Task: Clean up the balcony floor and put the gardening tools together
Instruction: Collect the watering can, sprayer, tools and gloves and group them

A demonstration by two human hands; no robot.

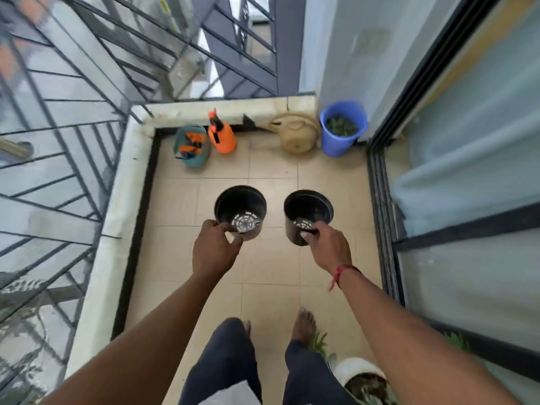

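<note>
I hold two empty black plastic pots above the tiled balcony floor. My left hand grips the near rim of the left black pot, whose white mesh base shows inside. My right hand pinches the near rim of the right black pot. At the far end stand a teal bucket holding orange-handled tools, an orange pump sprayer, a beige watering can and a blue bucket filled with dark plant scraps.
A metal railing over a low pale kerb bounds the left side. A sliding glass door with its track runs along the right. A white planter with a plant sits by my bare feet at the bottom right.
</note>
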